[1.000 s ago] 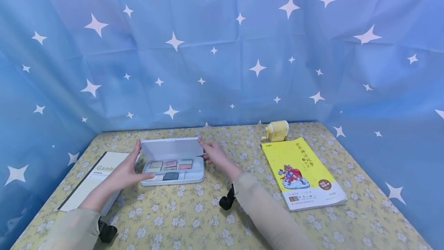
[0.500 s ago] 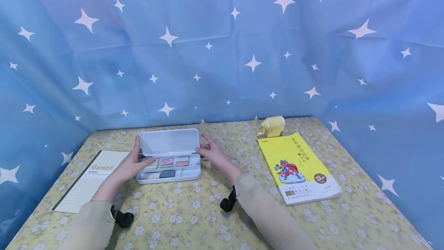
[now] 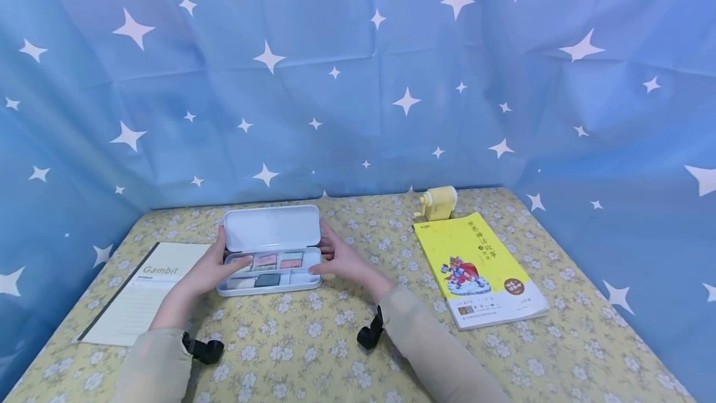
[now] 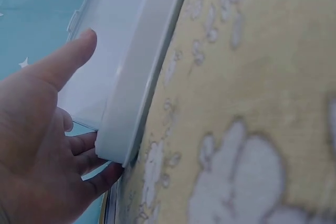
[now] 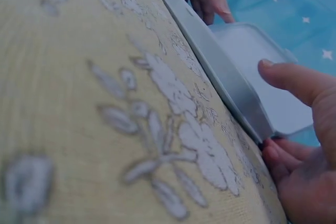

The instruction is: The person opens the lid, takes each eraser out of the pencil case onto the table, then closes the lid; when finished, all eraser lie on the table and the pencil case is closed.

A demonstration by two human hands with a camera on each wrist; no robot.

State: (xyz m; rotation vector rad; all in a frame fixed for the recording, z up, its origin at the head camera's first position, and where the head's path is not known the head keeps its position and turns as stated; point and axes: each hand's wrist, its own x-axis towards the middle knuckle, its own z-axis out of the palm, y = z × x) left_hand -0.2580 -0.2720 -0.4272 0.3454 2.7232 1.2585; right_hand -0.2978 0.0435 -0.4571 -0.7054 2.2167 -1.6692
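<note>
Case (image 3: 272, 259): lid now tipped further back than second ago, tray exposed; left hand (image 3: 209, 269) and right hand (image 3: 341, 260) fingers curled round its ends, opening near done

The word "Gambit" is showing in grey letters at the top of the lined notepad (image 3: 142, 291). The yellow book (image 3: 478, 266) is carrying Chinese characters on its cover, too small to read.
</note>
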